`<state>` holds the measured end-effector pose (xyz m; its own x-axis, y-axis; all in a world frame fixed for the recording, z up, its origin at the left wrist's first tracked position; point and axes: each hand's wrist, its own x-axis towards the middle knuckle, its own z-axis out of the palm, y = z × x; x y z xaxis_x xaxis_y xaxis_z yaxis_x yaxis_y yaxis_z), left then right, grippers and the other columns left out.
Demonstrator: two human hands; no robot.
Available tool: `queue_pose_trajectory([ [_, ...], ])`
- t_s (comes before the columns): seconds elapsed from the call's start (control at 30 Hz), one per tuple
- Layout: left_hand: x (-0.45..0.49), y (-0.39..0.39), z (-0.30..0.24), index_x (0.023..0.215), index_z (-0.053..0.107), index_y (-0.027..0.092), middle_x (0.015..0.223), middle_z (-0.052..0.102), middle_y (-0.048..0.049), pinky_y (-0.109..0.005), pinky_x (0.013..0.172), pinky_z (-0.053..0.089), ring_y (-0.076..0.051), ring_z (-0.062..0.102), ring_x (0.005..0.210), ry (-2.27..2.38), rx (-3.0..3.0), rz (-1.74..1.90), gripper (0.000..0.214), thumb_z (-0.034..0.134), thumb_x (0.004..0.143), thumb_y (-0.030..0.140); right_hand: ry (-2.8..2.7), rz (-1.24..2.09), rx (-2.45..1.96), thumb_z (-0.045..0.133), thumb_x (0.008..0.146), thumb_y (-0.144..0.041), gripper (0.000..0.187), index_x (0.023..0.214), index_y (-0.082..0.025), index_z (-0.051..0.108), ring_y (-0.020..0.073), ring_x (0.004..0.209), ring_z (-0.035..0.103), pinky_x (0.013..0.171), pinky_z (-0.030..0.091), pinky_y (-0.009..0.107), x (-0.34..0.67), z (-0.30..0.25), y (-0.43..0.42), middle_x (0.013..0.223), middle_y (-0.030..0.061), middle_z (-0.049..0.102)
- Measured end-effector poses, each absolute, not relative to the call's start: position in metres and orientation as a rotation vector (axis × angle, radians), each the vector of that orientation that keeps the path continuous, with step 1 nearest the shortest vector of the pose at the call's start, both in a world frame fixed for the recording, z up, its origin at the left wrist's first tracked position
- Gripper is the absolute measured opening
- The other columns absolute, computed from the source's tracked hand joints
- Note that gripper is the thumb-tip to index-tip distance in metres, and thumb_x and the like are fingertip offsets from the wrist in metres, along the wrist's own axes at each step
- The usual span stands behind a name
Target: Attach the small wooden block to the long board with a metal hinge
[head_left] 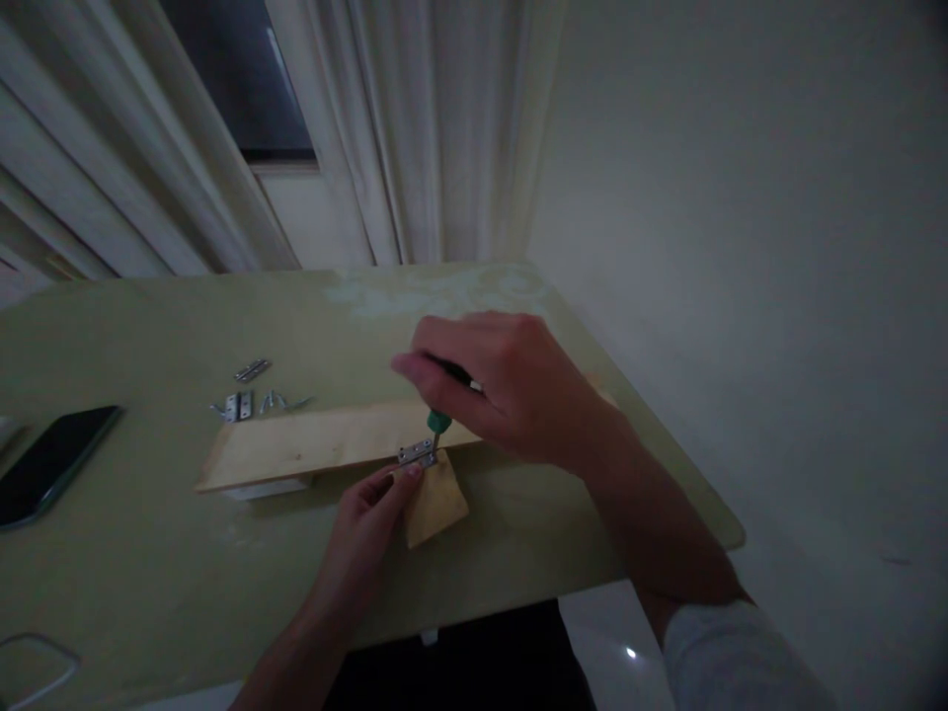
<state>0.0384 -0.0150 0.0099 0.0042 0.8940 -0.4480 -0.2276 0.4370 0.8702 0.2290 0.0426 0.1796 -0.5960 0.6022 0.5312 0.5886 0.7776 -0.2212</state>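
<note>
My right hand (504,390) is closed round a screwdriver with a green collar (438,423), its tip down on a small metal hinge (417,454). The hinge sits where a long pale wooden board (311,444) meets a small wooden piece (435,504). My left hand (370,523) pinches the small wooden piece at its near left edge, fingers closed on it, just below the hinge.
Loose metal hinges (238,405) and small hooks (277,402) lie behind the board on the greenish table (148,553). A dark phone (48,462) lies at the left. Curtains and a window stand beyond the table; the table's right edge drops off near a white wall.
</note>
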Motion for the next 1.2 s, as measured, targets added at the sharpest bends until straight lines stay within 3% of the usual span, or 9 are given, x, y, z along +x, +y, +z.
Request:
queue_pose_trajectory([
  [0.1,0.0387,-0.0149,0.0101,0.102,0.083,0.016,0.097,0.083,-0.0113,-0.028,0.07,0.057,-0.025,0.077,0.082,1.248,0.716,1.016,0.049,0.089,0.072,0.054,-2.466,0.114,-0.579,0.04,0.107,-0.027,0.023,0.111,-0.019,0.061,0.0173,0.095,0.061,0.089,0.042,0.032,0.2307,0.1808,0.0409,0.105,0.005,0.07],
  [0.3,0.0381,-0.0146,0.0075,0.105,0.083,0.016,0.097,0.083,-0.0121,-0.027,0.066,0.056,-0.025,0.077,0.079,1.26,0.698,1.001,0.051,0.089,0.072,0.055,-2.261,-0.058,-1.178,0.046,0.106,-0.053,0.04,0.092,-0.02,0.064,0.0176,0.07,0.058,0.069,0.036,0.031,0.2293,0.1793,0.042,0.067,0.0006,0.06],
  [0.5,0.0374,-0.0151,0.0066,0.106,0.083,0.015,0.102,0.082,-0.0124,-0.029,0.074,0.058,-0.026,0.077,0.086,1.231,0.727,1.025,0.051,0.088,0.074,0.054,-2.432,0.155,-0.671,0.044,0.105,-0.027,0.023,0.121,-0.019,0.058,0.0181,0.096,0.061,0.088,0.044,0.032,0.2322,0.1804,0.0383,0.108,0.0057,0.071],
  [0.67,0.0389,-0.0153,0.0077,0.105,0.083,0.015,0.096,0.082,-0.0121,-0.028,0.066,0.056,-0.024,0.076,0.078,1.231,0.669,0.999,0.05,0.088,0.073,0.054,-2.246,-0.038,-1.169,0.048,0.105,-0.052,0.038,0.09,-0.02,0.064,0.0172,0.07,0.056,0.069,0.037,0.03,0.2336,0.1801,0.0423,0.066,-0.0004,0.058],
  [0.73,0.039,-0.0151,0.008,0.103,0.083,0.016,0.095,0.082,-0.0114,-0.027,0.066,0.056,-0.023,0.076,0.077,1.23,0.676,1.009,0.047,0.089,0.074,0.052,-2.326,0.049,-0.985,0.046,0.108,-0.047,0.037,0.091,-0.02,0.063,0.0163,0.076,0.059,0.074,0.04,0.03,0.2339,0.1813,0.0425,0.074,0.0004,0.063],
  [0.87,0.0389,-0.0149,0.0088,0.101,0.083,0.016,0.096,0.083,-0.0113,-0.026,0.068,0.056,-0.023,0.076,0.079,1.231,0.695,1.033,0.045,0.09,0.072,0.05,-2.46,0.154,-0.642,0.042,0.105,-0.025,0.024,0.121,-0.017,0.059,0.0165,0.095,0.061,0.088,0.043,0.03,0.2354,0.184,0.0378,0.106,0.0052,0.071],
  [0.93,0.0389,-0.0149,0.0091,0.102,0.083,0.016,0.098,0.083,-0.0115,-0.026,0.068,0.056,-0.023,0.076,0.079,1.241,0.685,1.026,0.046,0.09,0.073,0.05,-2.393,0.047,-0.875,0.043,0.104,-0.029,0.027,0.12,-0.017,0.06,0.018,0.085,0.061,0.079,0.043,0.031,0.2344,0.1832,0.0377,0.092,0.0039,0.07],
  [1.07,0.0386,-0.0153,0.0088,0.105,0.083,0.015,0.1,0.083,-0.0121,-0.026,0.068,0.056,-0.023,0.076,0.081,1.237,0.674,1.007,0.048,0.088,0.075,0.052,-2.216,-0.114,-1.229,0.044,0.105,-0.051,0.039,0.096,-0.02,0.066,0.018,0.069,0.058,0.067,0.036,0.03,0.23,0.179,0.0427,0.065,0.0002,0.059],
  [1.2,0.0371,-0.0161,0.0076,0.104,0.083,0.016,0.099,0.083,-0.0106,-0.025,0.069,0.057,-0.021,0.076,0.08,1.223,0.673,1.019,0.045,0.089,0.075,0.05,-2.404,0.122,-0.785,0.043,0.107,-0.031,0.027,0.124,-0.018,0.058,0.0164,0.092,0.064,0.078,0.041,0.028,0.2353,0.1809,0.0389,0.103,0.0051,0.072],
])
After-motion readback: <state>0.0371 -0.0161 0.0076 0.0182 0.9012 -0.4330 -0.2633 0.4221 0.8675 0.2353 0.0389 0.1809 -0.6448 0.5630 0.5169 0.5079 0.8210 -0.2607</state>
